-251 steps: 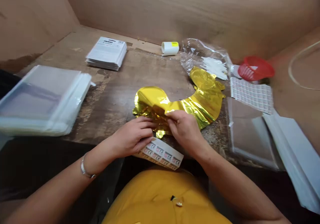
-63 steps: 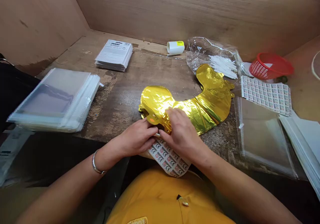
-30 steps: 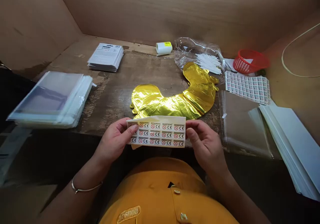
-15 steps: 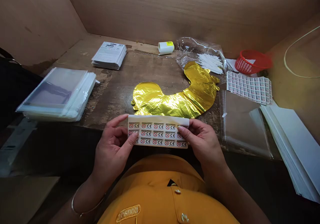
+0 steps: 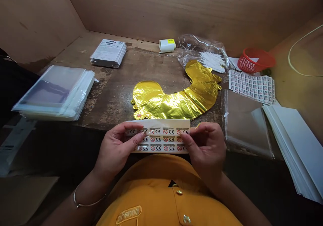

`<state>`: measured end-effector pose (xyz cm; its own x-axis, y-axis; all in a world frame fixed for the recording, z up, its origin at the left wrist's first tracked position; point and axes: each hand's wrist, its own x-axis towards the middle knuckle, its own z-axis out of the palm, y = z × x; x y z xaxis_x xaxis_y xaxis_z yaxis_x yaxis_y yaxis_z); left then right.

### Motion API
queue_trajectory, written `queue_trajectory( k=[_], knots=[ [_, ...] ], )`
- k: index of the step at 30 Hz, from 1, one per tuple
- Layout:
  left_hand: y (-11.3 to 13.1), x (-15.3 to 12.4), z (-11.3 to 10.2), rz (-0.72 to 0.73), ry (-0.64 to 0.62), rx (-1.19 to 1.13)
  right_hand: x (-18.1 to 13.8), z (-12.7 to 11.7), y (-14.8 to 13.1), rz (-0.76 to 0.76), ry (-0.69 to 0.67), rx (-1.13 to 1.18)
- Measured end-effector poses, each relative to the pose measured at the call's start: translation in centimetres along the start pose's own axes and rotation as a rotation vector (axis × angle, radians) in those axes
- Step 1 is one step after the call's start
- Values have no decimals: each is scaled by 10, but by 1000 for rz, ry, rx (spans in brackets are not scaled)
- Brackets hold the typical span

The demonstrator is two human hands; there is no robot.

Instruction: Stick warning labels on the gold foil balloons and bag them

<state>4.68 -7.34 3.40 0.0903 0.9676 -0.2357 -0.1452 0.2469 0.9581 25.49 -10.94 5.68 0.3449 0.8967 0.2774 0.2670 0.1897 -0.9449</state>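
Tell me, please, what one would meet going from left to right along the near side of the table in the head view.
Stack of clear sleeves → left hand → sticker sheet → right hand → flat clear sleeve → stack of white sheets.

On your left, the tabletop (image 5: 116,84) carries a pile of clear plastic bags (image 5: 55,88), edges uneven. Behind it you've got a stack of printed cards (image 5: 108,51), white, dark slot at the top. Back middle: white roll (image 5: 165,46) on its side, yellow label. Just right of that, crumpled clear bag (image 5: 185,44) with white sticks (image 5: 212,61); can't tell if inside or on top. Back right: red basket (image 5: 257,61). Front right: flat clear sleeve (image 5: 246,118), white sheets (image 5: 295,141) stacked beside it. Pale cable (image 5: 289,57) curves along your right wall (image 5: 300,81).
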Motion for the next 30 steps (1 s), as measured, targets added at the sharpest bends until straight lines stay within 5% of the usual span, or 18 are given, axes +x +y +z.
queue_trajectory(
  k=[4, 8, 16, 26, 28, 30],
  knots=[
    [0, -1, -1, -45, -49, 2, -1, -7, -1, -170, -100, -97],
    [1, -4, 0, 42, -15, 74, 11, -12, -7, -44, -323, -179],
    [4, -6, 0, 153, 46, 224, 10, -14, -9, 82, -319, -99],
    [21, -12, -9, 667, 139, 931, 16, -18, -23, -50, -290, -336],
    [24, -10, -13, 658, 40, 870, 18, -18, -22, -8, -342, -273],
    [25, -5, -14, 472, -100, 727, 20, -19, -19, 116, -412, -154]
  ],
)
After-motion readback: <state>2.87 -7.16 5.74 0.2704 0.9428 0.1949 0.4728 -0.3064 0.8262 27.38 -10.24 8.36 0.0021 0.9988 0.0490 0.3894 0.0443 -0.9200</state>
